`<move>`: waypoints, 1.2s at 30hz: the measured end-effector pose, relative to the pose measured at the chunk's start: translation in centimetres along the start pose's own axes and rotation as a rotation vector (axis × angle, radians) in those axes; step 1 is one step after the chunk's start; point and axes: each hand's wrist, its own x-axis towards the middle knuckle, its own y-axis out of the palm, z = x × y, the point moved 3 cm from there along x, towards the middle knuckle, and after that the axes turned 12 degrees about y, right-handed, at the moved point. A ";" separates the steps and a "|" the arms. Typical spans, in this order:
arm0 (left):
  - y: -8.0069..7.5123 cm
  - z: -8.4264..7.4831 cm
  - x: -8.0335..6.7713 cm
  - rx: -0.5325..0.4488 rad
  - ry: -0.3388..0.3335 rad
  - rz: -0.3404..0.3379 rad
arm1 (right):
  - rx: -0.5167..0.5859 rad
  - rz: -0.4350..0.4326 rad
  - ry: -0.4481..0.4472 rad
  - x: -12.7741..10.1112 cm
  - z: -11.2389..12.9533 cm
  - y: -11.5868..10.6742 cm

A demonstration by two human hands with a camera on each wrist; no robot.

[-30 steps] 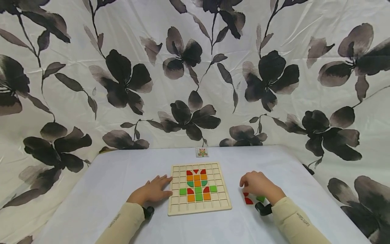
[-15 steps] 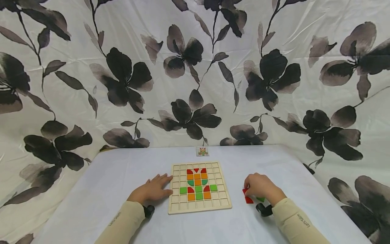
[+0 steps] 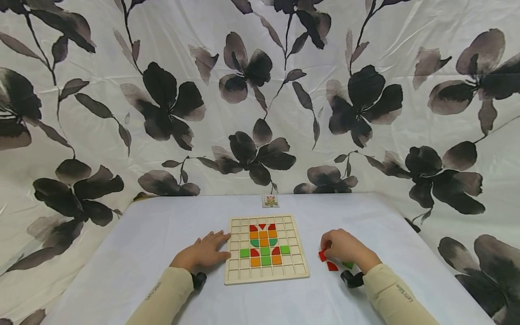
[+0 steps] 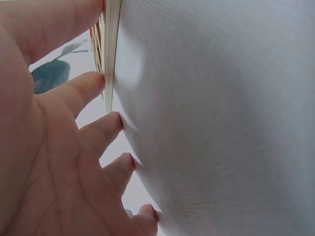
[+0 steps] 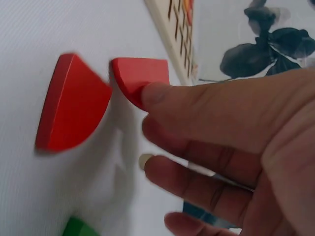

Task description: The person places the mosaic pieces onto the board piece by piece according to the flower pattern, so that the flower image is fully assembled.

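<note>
My right hand [image 3: 345, 246] pinches a red quarter-circle tile [image 5: 140, 71] between thumb and forefinger, low over the table right of the pegless grid board [image 3: 294, 267]. A second red quarter-circle tile [image 5: 74, 108] lies beside it on the cloth. Partly hidden under that wrist is a green tile [image 3: 348, 265]. My left hand [image 3: 203, 251] lies spread at the board's left edge, thumb and a fingertip touching its rim [image 4: 110, 59]. Red, orange and green tiles [image 3: 264, 242] form a symmetrical pattern in the board's middle squares.
A small pattern card [image 3: 270, 201] lies at the table's back edge, behind the board. White cloth [image 3: 162, 234] covers the table. A flower-printed curtain [image 3: 260, 90] hangs behind and along the sides.
The right hand has taken hold of one red tile and drawn it slightly left, away from the other red tile. The left hand stays at the board's edge.
</note>
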 end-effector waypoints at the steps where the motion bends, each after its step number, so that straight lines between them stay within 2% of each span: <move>1: -0.1 -0.1 0.0 0.000 0.001 0.000 | 0.030 0.002 -0.014 0.1 0.1 0.0; 8: -0.3 0.0 -0.2 -0.010 0.018 0.005 | 0.205 0.043 -0.096 0.4 1.3 0.0; 11: -0.3 0.0 -0.2 -0.017 0.027 0.009 | 0.253 0.057 -0.138 0.6 2.1 0.2; 16: -0.3 0.0 -0.2 -0.016 0.022 0.007 | 0.307 0.085 -0.157 1.0 3.6 1.2; 25: 0.0 0.2 -0.1 -0.022 0.025 0.009 | 0.333 0.109 -0.122 1.5 6.1 3.1; 36: -0.2 0.0 -0.1 -0.016 0.033 0.009 | 0.305 0.062 -0.051 1.3 7.5 4.0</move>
